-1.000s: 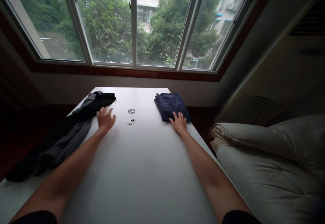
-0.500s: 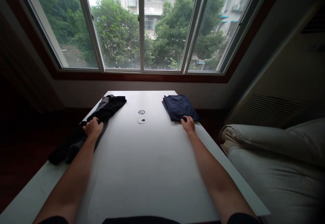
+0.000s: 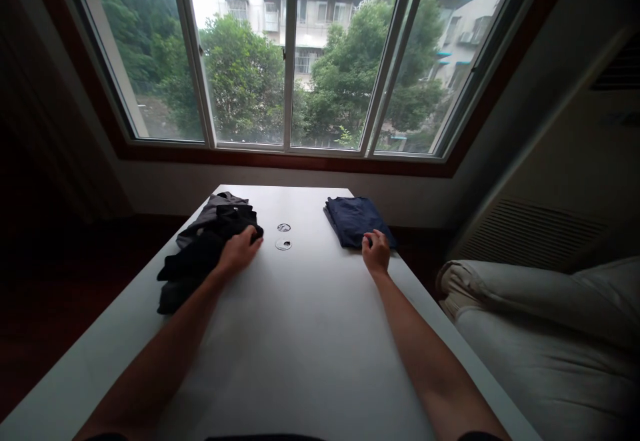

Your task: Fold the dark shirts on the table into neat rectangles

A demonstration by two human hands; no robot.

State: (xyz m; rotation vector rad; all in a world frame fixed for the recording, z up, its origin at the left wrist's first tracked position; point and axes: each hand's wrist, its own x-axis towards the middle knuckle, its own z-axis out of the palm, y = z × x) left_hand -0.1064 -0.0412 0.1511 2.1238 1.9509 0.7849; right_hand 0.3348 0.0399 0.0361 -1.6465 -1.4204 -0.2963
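Note:
A heap of dark clothes, black and grey, lies bunched along the left side of the white table (image 3: 300, 334). My left hand (image 3: 243, 249) is closed on the right end of a black garment (image 3: 195, 254) in that heap; its fingertips are partly hidden in the cloth. Behind it a grey garment (image 3: 205, 217) shows. Across the table, a folded navy garment (image 3: 357, 219) lies flat in a neat square. My right hand (image 3: 377, 252) rests against its near edge, fingers loosely bent and thumb apart, not visibly gripping the cloth.
Two round discs or hole covers (image 3: 283, 245) sit in the tabletop between the clothes. A padded pale sofa (image 3: 540, 321) stands to the right of the table. Beyond the far edge are a wall and a wide window (image 3: 290, 61).
My left hand has moved right, drawing the black garment inward and bunching the heap, which no longer trails over the left edge. My right hand stays by the navy garment, its fingers slightly shifted.

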